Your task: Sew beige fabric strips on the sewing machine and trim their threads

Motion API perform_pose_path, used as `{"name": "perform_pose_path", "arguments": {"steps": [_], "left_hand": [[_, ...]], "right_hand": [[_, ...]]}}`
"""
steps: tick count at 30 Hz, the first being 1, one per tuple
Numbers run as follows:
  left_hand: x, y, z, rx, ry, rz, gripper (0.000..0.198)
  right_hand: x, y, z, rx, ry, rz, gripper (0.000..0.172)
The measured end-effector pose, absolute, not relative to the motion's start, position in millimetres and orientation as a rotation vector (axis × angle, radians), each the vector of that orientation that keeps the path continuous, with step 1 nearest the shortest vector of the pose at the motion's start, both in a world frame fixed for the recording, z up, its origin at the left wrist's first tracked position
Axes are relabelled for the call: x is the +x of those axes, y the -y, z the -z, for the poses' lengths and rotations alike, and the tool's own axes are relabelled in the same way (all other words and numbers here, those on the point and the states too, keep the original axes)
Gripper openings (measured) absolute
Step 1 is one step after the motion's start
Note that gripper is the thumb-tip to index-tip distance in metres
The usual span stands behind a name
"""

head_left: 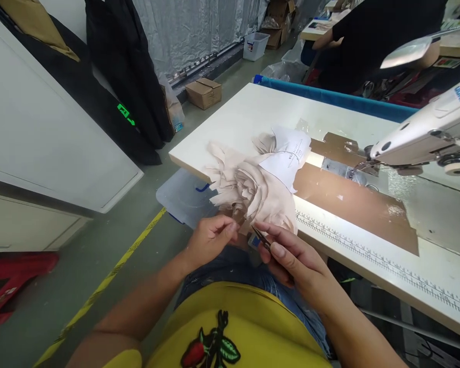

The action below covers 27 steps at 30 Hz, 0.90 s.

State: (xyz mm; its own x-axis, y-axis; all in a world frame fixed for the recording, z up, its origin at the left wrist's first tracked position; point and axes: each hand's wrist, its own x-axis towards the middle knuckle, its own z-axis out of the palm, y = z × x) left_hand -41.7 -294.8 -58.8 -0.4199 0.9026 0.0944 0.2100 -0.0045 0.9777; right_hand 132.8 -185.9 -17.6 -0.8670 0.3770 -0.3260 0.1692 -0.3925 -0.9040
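My right hand (297, 258) is closed around a small pair of dark thread snips (262, 238), whose tips point up and to the left. Just to the left, my left hand (212, 237) is closed in a pinch at the lower edge of the cloth; what sits between its fingertips is too small to make out. Beyond both hands lies a bunched pile of pale beige cloth pieces (249, 186), draped over the table's near edge. A white printed paper (289, 153) is tied around part of the pile.
A white sewing machine (425, 128) stands at the right of the white table (230, 117). Brown board (360, 209) and a printed ruler (368, 253) lie on the tabletop. Below its left corner is a clear plastic bin (184, 197). Another person (383, 41) sits beyond.
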Motion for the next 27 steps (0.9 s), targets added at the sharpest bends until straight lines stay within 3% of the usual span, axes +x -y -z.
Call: {"name": "perform_pose_path", "arguments": {"steps": [5, 8, 27], "left_hand": [[-38, 285, 42, 1.175, -1.709, -1.615, 0.028], [-37, 277, 37, 1.258, -1.825, -1.573, 0.019], [-43, 283, 43, 1.433, -1.788, -1.618, 0.01]], "right_hand": [[128, 187, 14, -0.77, 1.534, -2.383, 0.043], [124, 186, 11, -0.852, 1.523, -2.345, 0.042], [103, 185, 13, -0.952, 1.512, -2.311, 0.035]]}}
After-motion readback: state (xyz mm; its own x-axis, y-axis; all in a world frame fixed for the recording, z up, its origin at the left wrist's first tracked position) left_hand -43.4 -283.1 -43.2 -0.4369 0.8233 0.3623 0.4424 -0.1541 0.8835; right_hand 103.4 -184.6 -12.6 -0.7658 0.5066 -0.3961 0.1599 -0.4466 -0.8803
